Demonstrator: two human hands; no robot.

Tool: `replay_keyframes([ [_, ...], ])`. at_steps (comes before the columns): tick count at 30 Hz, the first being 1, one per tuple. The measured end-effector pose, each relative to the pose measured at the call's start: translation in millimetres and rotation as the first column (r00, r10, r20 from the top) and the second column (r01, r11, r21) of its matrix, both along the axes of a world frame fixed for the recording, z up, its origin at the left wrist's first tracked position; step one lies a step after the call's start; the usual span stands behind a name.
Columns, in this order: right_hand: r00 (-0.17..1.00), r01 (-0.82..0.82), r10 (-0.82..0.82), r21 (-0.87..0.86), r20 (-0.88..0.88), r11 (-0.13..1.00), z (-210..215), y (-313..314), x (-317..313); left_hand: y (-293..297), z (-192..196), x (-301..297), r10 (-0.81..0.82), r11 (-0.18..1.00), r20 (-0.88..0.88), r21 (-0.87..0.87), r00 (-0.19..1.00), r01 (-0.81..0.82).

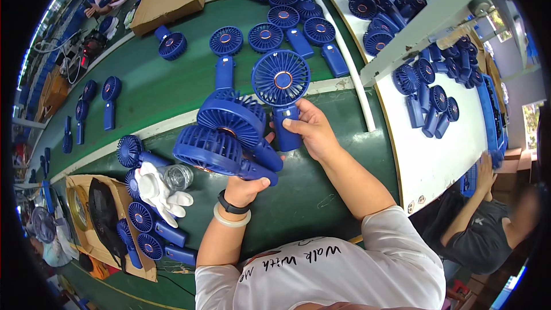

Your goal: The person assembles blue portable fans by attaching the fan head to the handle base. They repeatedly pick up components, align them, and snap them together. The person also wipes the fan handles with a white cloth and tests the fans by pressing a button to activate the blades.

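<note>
Two blue fans (227,143) gripped by handles in left hand (245,188), heads pointed far-left. Third fan (281,80) clasped upright by right hand (313,129), just right.

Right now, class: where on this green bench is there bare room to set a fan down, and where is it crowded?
Bare green table lies beside the right hand, toward the white board, and left between the fan row and white stripe. Crowded: around the white glove and the far fans.
</note>
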State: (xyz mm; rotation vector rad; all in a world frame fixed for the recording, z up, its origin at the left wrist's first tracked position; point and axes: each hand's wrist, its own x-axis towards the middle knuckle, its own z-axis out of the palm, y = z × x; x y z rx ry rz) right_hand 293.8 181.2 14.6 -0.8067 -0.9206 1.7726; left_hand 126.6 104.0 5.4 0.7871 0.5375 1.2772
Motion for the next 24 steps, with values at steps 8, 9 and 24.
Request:
replay_keyframes([
  [8,0.977,-0.199,0.176,0.218,0.121,0.955,-4,-74,53,-6,25,58,-0.016,0.954,-0.684,0.209,0.729,0.217],
  [9,0.96,-0.233,0.198,0.173,0.198,0.957,-5,-85,64,-14,13,73,0.241,0.894,-0.732,0.422,0.637,0.147],
  [24,0.899,0.359,-0.399,-0.217,-0.182,0.908,29,-128,185,177,-22,-38,0.259,0.907,-0.93,0.14,0.262,-0.397],
])
